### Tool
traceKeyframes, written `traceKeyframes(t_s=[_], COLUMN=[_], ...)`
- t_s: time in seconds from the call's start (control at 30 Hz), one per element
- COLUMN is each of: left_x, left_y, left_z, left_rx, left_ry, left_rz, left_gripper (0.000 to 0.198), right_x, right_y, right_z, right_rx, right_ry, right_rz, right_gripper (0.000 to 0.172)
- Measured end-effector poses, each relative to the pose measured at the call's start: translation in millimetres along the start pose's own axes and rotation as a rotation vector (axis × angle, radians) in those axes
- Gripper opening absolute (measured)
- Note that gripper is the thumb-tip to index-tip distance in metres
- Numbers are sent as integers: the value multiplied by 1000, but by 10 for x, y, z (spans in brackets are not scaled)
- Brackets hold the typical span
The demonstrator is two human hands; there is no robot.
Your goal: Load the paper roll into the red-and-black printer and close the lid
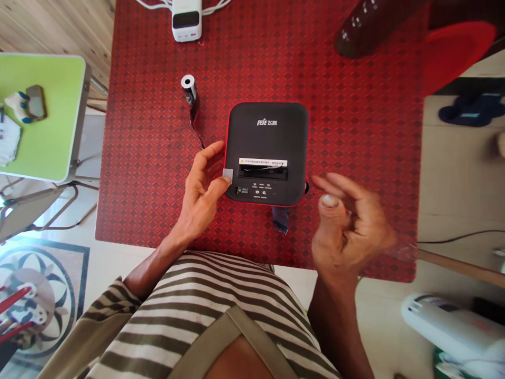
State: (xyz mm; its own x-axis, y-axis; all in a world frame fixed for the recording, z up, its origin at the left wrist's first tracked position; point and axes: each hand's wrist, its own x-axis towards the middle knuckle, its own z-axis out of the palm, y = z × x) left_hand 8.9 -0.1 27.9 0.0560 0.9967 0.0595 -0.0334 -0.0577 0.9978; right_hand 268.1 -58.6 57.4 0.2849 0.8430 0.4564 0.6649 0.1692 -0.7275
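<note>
Beside black printer (267,151), left hand (203,192) pinching perhaps a label (228,172).

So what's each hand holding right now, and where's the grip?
Left hand pinches a small grey-white piece by its lower edge, beside the black device. Right hand holds nothing visible.

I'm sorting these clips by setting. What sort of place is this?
Probably a home or small informal workroom, not a factory: a table with a red patterned cloth, a patterned tile floor, and slippers lying on the floor. A small black printer sits by the left hand.
</note>
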Motion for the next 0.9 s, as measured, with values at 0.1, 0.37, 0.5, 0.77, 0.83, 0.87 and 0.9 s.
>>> traceKeyframes(t_s=[0.1, 0.37, 0.5, 0.77, 0.83, 0.87, 0.9], left_x=[-2, 28, 39, 67, 69, 70, 72], left_y=[59, 169, 165, 68, 48, 36, 22], left_z=[30, 138, 165, 142, 139, 137, 136], left_rx=[-35, -153, -150, -150, -137, -122, -104], left_ry=[18, 133, 148, 95, 91, 90, 91], left_rz=[-69, -114, -126, -77, -66, -63, -59], left_gripper=[55, 52, 50, 54, 54, 54, 54], right_x=[-68, -81, -76, -71, -75, -79, -82], right_y=[-45, -156, -137, -133, -124, -119, -115], right_z=[13, -2, 17, 14, 9, 9, 12], right_rx=[50, 69, 42, 27, 7, 0, -3], right_ry=[-38, -63, -54, -58, -64, -64, -57], right_rz=[50, 92, 111, 116, 112, 109, 103], right_gripper=[34, 30, 34, 34, 37, 38, 39])
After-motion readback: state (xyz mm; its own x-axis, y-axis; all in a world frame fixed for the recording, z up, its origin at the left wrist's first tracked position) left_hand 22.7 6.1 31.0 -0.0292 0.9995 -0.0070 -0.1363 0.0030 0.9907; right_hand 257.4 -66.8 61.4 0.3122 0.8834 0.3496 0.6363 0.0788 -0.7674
